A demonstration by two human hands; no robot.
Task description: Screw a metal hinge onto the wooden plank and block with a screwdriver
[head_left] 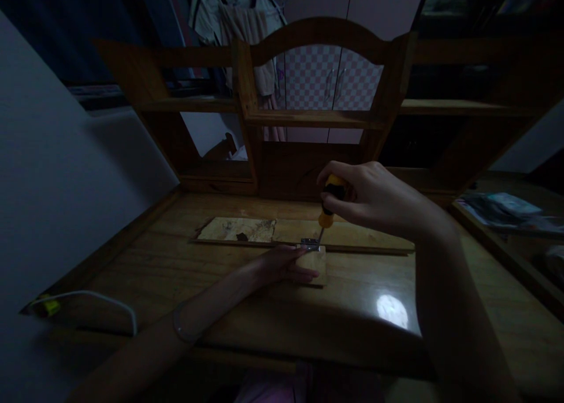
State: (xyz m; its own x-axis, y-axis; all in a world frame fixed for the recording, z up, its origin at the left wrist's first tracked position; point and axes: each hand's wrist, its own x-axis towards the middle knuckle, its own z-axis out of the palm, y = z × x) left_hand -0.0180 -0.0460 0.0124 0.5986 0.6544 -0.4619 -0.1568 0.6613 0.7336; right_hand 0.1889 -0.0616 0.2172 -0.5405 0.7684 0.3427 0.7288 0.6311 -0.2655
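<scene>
the person's left hand and right hand are bare, as are both forearms; round the left forearm sits one thin, pale bracelet, a narrow curved band with a small bright spot; beyond the table's front edge, a piece of pinkish-purple clothing shows, its cut and details lost in the dim light.

A shelf unit is standing along the table's back edge. Before it, a board is lying crosswise, a block is lying in front of that, and a hinge is resting where they meet. A cable is lying near the front left corner.
</scene>
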